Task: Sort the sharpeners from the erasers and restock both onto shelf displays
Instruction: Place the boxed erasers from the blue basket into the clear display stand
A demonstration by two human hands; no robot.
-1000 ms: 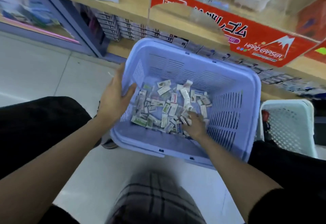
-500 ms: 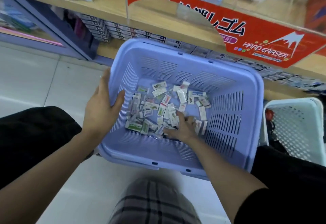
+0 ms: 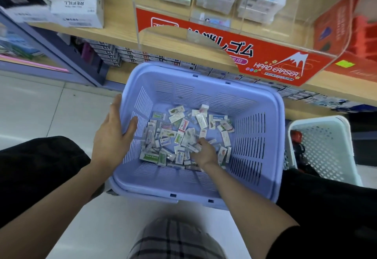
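Beneath the shelf display [image 3: 240, 50], left hand [image 3: 114, 142] clasps the basket wall [image 3: 140, 105] while right hand [image 3: 205, 152] fingers [image 3: 201, 143] curl into packets [image 3: 179, 128], grip unclear; isolate 1 before lifting.

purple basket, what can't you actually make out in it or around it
Head view: packets in the purple basket are too small and blurred to tell sharpeners from erasers.
Right hand: fingertips sunk in the pile, so its grip is hidden.
White basket: contents masked by its mesh wall and a dark knee.
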